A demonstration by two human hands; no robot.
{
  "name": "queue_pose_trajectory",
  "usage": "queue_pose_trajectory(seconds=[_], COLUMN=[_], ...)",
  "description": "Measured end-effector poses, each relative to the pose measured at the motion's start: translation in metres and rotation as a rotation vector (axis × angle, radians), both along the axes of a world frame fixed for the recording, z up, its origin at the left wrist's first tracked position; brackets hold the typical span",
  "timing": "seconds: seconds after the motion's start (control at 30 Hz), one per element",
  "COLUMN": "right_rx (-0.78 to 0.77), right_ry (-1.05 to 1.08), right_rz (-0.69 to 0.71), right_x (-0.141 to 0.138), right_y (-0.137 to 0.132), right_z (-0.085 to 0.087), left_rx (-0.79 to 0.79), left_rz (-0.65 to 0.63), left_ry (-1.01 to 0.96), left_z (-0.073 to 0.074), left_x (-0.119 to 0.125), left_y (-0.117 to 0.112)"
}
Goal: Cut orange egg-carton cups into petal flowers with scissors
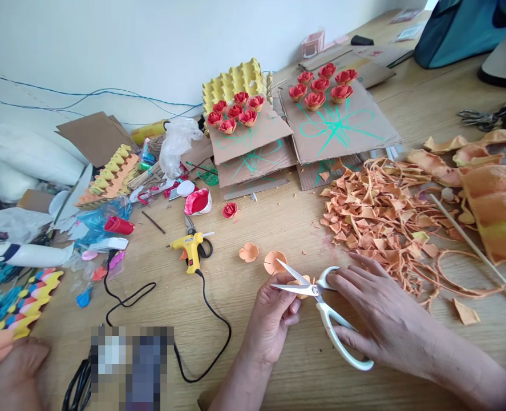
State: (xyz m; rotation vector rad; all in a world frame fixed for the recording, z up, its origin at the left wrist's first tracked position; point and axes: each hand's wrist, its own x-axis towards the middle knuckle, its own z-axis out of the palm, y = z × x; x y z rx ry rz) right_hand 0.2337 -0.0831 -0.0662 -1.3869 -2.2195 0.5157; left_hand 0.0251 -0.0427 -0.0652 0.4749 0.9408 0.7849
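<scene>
Right hand: grip closed through the handles of white-handled scissors, blades parted (tips pointing left). Left hand: grip pinched shut on small orange cardboard piece, held at the blades, low over the desk. Adjacent: cut orange flower shape just beyond; yellow glue gun further left; orange scrap heap behind the right hand

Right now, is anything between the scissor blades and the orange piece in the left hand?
Nothing visible. The right hand holds the scissors with blades open, right at the orange piece pinched in the left hand. A cut orange flower lies on the table by the blade tips, not between blades and piece.
</scene>
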Motion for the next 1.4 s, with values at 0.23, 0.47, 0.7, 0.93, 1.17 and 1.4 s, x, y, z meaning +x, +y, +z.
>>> queue_pose_trajectory(seconds=[0.23, 0.47, 0.7, 0.93, 1.17, 1.4], right_rx=[0.002, 0.015, -0.021, -0.052, -0.052, -0.055], right_ry=[0.009, 0.019, 0.035, 0.068, 0.019, 0.039], right_rz=[0.023, 0.065, 0.085, 0.136, 0.098, 0.146], right_x=[-0.001, -0.002, -0.002, 0.0, -0.001, 0.0], right_y=[-0.001, -0.002, -0.003, -0.003, -0.002, -0.003], right_z=[-0.001, 0.0, 0.001, 0.004, 0.005, 0.003], left_rx=[-0.014, -0.029, -0.044, 0.027, 0.223, 0.271], left_rz=[0.006, 0.027, 0.026, -0.006, -0.076, -0.119], left_ry=[-0.008, -0.086, -0.067, 0.023, 0.111, 0.125], left_z=[0.002, 0.001, 0.004, 0.007, 0.012, 0.013], left_x=[0.001, 0.001, 0.0, -0.002, -0.005, -0.007], left_y=[-0.001, -0.002, -0.001, 0.001, 0.001, 0.003])
